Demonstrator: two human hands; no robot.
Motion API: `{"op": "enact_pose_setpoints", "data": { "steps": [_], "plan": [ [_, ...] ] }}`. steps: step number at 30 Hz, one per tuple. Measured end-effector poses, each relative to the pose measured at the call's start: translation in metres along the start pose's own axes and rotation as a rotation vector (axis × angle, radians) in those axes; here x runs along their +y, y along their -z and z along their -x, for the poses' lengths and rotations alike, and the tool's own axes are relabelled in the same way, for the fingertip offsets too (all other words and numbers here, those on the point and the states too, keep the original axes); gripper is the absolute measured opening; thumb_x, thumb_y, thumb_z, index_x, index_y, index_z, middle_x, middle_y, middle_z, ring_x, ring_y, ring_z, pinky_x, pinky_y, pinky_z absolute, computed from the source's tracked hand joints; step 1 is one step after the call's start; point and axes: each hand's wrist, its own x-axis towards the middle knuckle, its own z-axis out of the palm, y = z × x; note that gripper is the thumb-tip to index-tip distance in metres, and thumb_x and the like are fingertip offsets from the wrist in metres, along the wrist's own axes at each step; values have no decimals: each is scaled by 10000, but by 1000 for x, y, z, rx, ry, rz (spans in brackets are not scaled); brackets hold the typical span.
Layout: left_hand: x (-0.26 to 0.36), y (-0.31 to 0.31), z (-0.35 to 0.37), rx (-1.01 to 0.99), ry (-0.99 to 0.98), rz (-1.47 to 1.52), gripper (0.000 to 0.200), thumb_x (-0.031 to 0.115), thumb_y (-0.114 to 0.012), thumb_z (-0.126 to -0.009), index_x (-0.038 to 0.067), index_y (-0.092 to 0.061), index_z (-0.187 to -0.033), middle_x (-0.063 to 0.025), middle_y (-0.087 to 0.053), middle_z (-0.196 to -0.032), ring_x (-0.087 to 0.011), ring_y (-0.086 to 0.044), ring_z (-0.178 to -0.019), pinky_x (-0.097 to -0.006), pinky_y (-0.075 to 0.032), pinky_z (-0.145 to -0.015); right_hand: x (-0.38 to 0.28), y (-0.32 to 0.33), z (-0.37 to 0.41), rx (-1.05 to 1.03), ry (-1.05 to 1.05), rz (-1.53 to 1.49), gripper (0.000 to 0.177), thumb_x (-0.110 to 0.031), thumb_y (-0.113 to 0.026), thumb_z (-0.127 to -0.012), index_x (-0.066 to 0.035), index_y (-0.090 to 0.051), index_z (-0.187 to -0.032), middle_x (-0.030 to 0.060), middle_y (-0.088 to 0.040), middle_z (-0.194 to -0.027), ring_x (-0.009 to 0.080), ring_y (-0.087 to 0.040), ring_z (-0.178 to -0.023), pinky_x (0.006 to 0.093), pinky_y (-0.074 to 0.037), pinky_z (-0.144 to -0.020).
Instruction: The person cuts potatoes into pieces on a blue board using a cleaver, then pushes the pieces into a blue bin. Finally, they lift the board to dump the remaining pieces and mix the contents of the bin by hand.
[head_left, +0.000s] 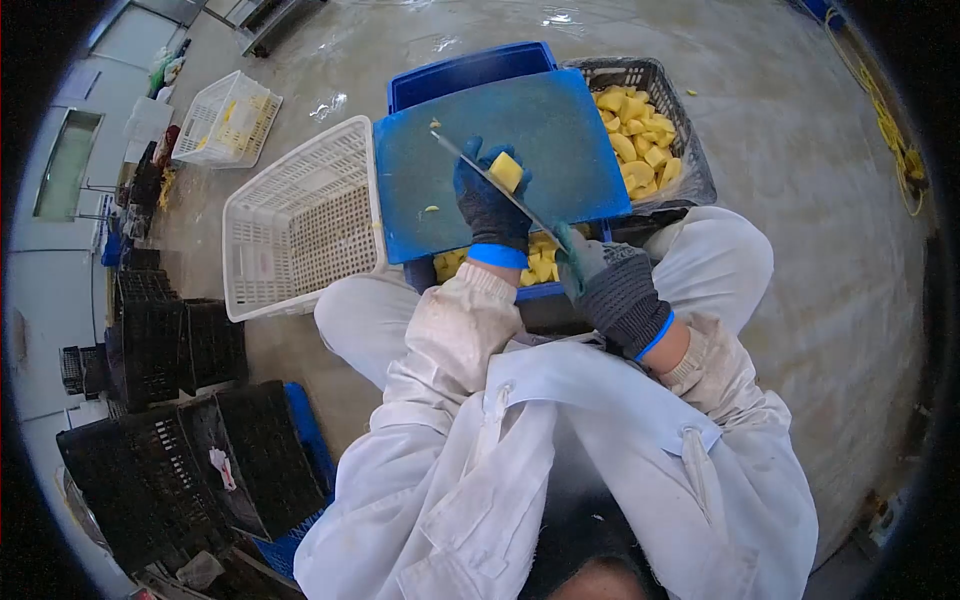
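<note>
My left hand (492, 196), in a dark glove with a blue cuff band, holds a yellow chunk (506, 171) above the blue cutting board (430, 130). Wrapped round a knife's handle, my gloved right hand (618, 288) is at the board's lower right edge. The knife (480, 170) points up and left, its blade crossing in front of my left hand beside the chunk. Small yellow scraps lie on the board. Below the board's near edge, more cut yellow pieces (541, 262) show in a blue container, partly hidden by my hands.
A black crate (700, 170) of yellow chunks stands right of the board. To the left is a white basket (300, 215); another white basket (230, 120) stands farther back. A blue bin (470, 72) is behind the board. Black crates (140, 480) are stacked at lower left.
</note>
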Motion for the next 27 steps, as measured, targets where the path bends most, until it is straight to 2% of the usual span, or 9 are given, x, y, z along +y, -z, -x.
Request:
{"op": "enact_pose_setpoints", "data": {
  "steps": [2, 6, 9, 12, 15, 20, 22, 25, 27],
  "plan": [
    [-4, -4, -7, 43, -73, -25, 341, 384, -447, -919, 144, -538, -1144, -96, -622, -940, -210, -608, -806, -367, -525, -677, 3, -3, 4, 123, 49, -87, 273, -208, -573, -833, -77, -570, -1072, 142, -619, -669, 314, -623, -608, 424, -472, -524],
    [2, 23, -49, -209, 62, 45, 402, 403, -433, -911, 57, -560, -1072, -110, -615, -963, -241, -613, -829, -343, -530, -735, 7, 2, 12, 216, 66, -356, 251, -204, -570, -854, -55, -581, -1055, 130, -603, -631, 252, -611, -543, 378, -476, -507],
    [14, 14, -42, -368, 211, 104, 530, 465, -321, -936, 18, -563, -1088, -131, -626, -1059, -225, -624, -926, -327, -514, -833, 14, 11, 4, -54, -300, -984, 251, -199, -560, -882, -28, -580, -1065, 87, -579, -604, 166, -575, -508, 317, -473, -506],
    [23, -6, -23, -308, 313, 112, 552, 481, -318, -937, 12, -545, -1117, -131, -614, -1089, -229, -624, -937, -329, -515, -836, 23, 18, 2, -72, -366, -1187, 232, -203, -564, -896, -15, -576, -1031, 43, -560, -595, 110, -538, -494, 271, -442, -469],
    [19, 2, -28, -476, 306, 40, 574, 496, -320, -936, 2, -526, -1143, -138, -605, -1105, -248, -619, -963, -341, -509, -859, 31, 26, 3, -135, -440, -1249, 209, -201, -561, -903, -11, -569, -990, 41, -561, -590, 107, -527, -466, 254, -417, -433],
    [19, -10, -4, -619, 175, -36, 528, 470, -366, -931, 2, -531, -1112, -143, -613, -1053, -261, -627, -945, -361, -525, -815, 33, 28, 2, -149, -458, -1257, 219, -218, -571, -899, -10, -557, -969, 52, -555, -576, 115, -524, -450, 253, -407, -414],
    [12, -13, -1, -655, 3, -300, 508, 466, -385, -925, 12, -537, -1096, -141, -619, -1023, -264, -634, -918, -374, -532, -788, 35, 28, 2, -142, -459, -1283, 221, -217, -578, -894, -10, -556, -967, 52, -555, -579, 121, -530, -454, 256, -411, -416],
    [-9, 0, -7, -627, -493, -1002, 505, 480, -394, -912, 29, -544, -1082, -130, -631, -978, -263, -641, -875, -395, -534, -754, 40, 26, -1, -120, -475, -1349, 221, -216, -588, -885, -11, -552, -962, 54, -557, -601, 131, -536, -458, 266, -419, -420],
    [4, -15, 13, -596, -680, -1215, 519, 499, -389, -903, 38, -547, -1083, -118, -639, -956, -261, -642, -851, -401, -530, -739, 42, 26, -2, -100, -513, -1374, 223, -215, -593, -880, -13, -547, -962, 58, -560, -629, 137, -539, -464, 275, -425, -423]
  ]
}}
